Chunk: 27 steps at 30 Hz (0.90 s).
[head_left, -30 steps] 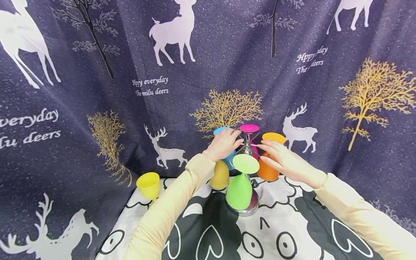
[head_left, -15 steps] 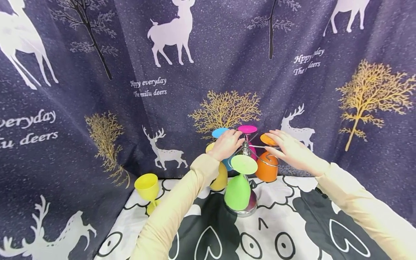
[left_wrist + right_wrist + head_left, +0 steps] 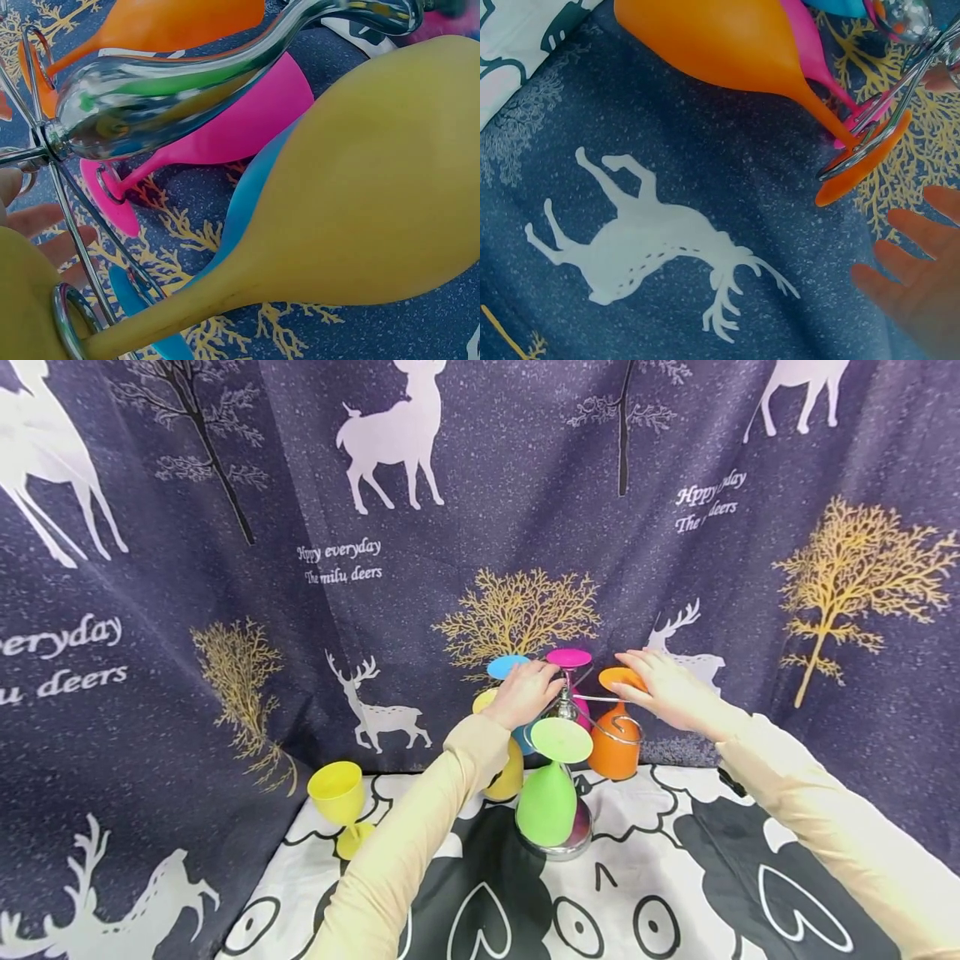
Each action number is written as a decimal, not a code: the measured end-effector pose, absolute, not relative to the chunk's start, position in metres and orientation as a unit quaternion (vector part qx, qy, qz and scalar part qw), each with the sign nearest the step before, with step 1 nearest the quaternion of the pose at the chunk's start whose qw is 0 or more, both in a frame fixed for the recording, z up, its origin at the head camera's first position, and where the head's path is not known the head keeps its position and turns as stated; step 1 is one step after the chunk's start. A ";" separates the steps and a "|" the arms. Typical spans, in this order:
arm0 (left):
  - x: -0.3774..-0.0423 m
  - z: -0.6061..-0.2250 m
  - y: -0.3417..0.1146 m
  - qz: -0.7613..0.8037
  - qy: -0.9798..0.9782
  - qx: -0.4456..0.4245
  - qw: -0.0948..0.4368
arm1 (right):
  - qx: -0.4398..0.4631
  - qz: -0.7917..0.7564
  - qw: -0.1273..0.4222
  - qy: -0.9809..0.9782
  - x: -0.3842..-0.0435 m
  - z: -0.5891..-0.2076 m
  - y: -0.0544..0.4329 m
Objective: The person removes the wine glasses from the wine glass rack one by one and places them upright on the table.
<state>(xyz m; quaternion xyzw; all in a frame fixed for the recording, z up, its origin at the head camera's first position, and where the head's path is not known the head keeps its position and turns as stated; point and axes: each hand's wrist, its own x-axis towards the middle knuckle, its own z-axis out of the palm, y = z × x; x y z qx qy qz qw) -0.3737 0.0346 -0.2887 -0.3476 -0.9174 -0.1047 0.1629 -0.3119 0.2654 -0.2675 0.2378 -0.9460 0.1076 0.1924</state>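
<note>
A chrome stemware rack (image 3: pixel 564 706) carries several plastic goblets upside down by their feet: a green goblet (image 3: pixel 547 806) in front, an orange goblet (image 3: pixel 615 756) on the right, a pink goblet (image 3: pixel 568 657) and a blue goblet (image 3: pixel 507 667) behind, and a dull yellow goblet (image 3: pixel 360 195) at left. My left hand (image 3: pixel 525 693) holds the rack at its top hub; in the left wrist view its fingers (image 3: pixel 66 246) show behind the wire arms. My right hand (image 3: pixel 667 689), fingers straight, hovers beside the orange goblet's foot; the right wrist view shows it holding nothing.
A bright yellow goblet (image 3: pixel 337 793) stands upright on the table at left. The black-and-white patterned cloth (image 3: pixel 622 893) covers the table. A dark blue curtain (image 3: pixel 420 635) printed with deer and trees hangs close behind the rack.
My right hand has drawn away from the rack's hub, out to the right past the orange goblet's foot. The left hand stays at the rack's top.
</note>
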 end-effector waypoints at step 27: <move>-0.379 -0.288 0.039 0.041 -0.918 -0.361 0.160 | 0.208 0.086 0.155 -0.962 -0.342 -0.271 0.259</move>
